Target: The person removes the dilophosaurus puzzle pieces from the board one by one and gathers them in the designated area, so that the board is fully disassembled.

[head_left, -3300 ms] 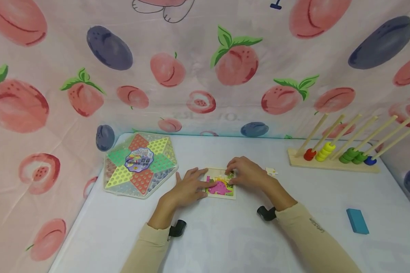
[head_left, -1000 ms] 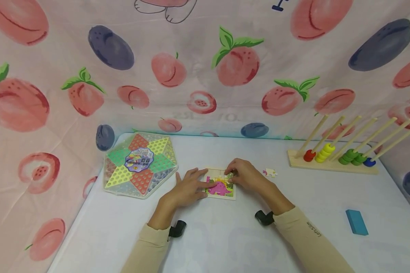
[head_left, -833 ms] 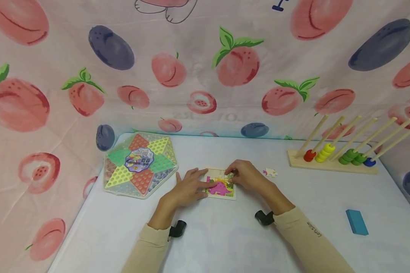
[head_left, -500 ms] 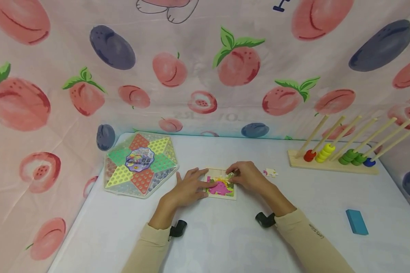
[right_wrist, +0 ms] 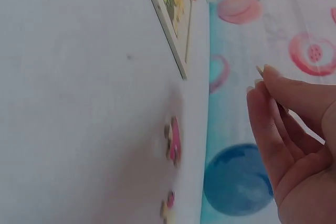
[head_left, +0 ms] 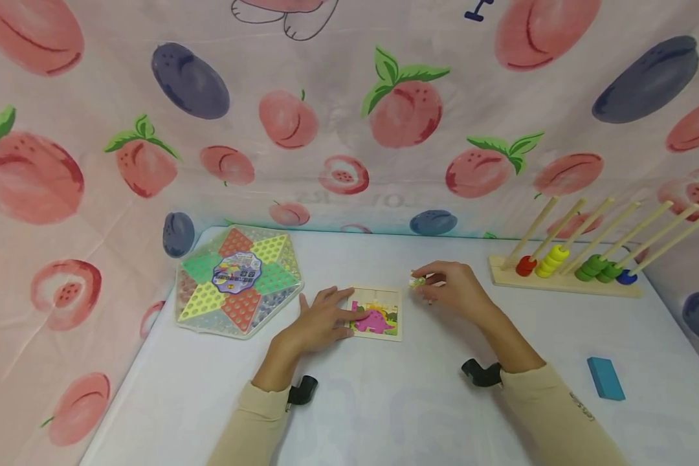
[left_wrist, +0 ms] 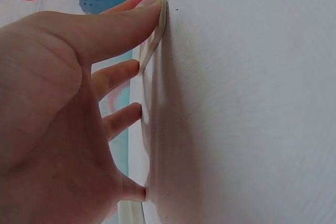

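Note:
A small jigsaw puzzle (head_left: 375, 321) with a pink dinosaur lies in a pale wooden frame (head_left: 400, 330) in the middle of the table; bare wood shows along its upper strip. My left hand (head_left: 316, 323) rests at its left side, index finger on the picture and thumb against the frame's edge, the other fingers spread. To the frame's right, above the table, my right hand (head_left: 455, 289) pinches a puzzle piece (head_left: 416, 282) between thumb and fingers. In the right wrist view, two loose puzzle pieces (right_wrist: 174, 140) lie on the table below that hand; the head view largely hides them.
A hexagonal Chinese checkers set (head_left: 239, 281) lies at the back left. At the back right stands a wooden bead rack (head_left: 565, 283) with upright pegs and coloured beads. A blue block (head_left: 606, 378) lies at the right. A fruit-print cloth (head_left: 338, 129) hangs behind the table.
My right hand has moved right, off the frame's upper right corner, carrying a puzzle piece over the spot where the loose pieces lie. The left hand has stayed on the frame.

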